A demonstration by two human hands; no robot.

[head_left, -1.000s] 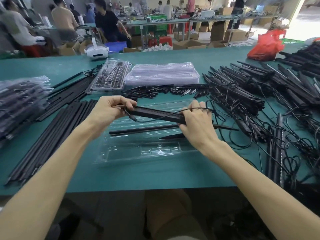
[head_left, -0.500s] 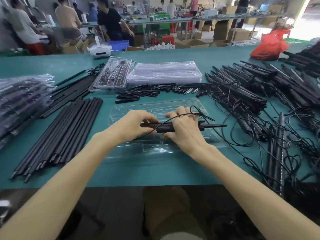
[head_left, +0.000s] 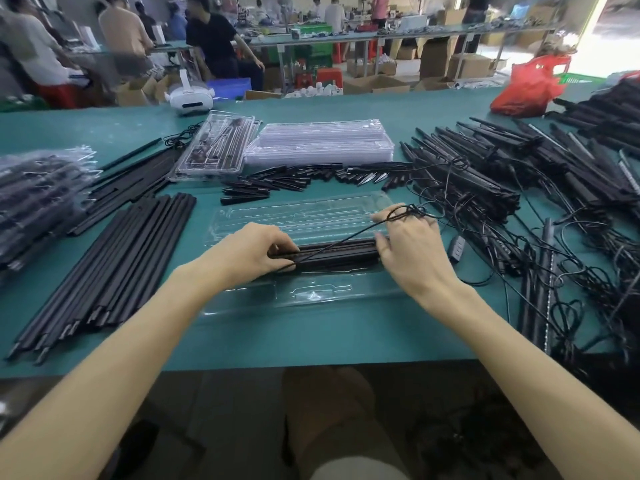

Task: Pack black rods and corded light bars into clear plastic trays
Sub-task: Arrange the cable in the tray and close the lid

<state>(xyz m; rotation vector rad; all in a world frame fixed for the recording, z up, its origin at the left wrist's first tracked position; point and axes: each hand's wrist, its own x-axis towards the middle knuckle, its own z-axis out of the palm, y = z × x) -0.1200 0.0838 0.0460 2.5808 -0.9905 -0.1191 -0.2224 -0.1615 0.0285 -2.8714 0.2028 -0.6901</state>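
Light bar [head_left: 336, 253] spans left hand [head_left: 249, 252] to right hand [head_left: 412, 252].

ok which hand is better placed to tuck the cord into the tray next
Right, probably: the cord loops over fingers of the right hand, while the left hand grips one end of the light bar in the clear tray.

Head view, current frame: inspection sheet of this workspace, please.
Surface: green table, crowded with stock.
Job's things: light bar lying on open clear tray; black rods left; tray stack behind.
Clutter: short black pieces, red bag, white headset.
Grippers: left hand grips bar's left end; right hand touches right end.
Cables: cord crosses bar, loops over right hand; tangled corded bars right.
Surroundings: people working behind, cardboard boxes.
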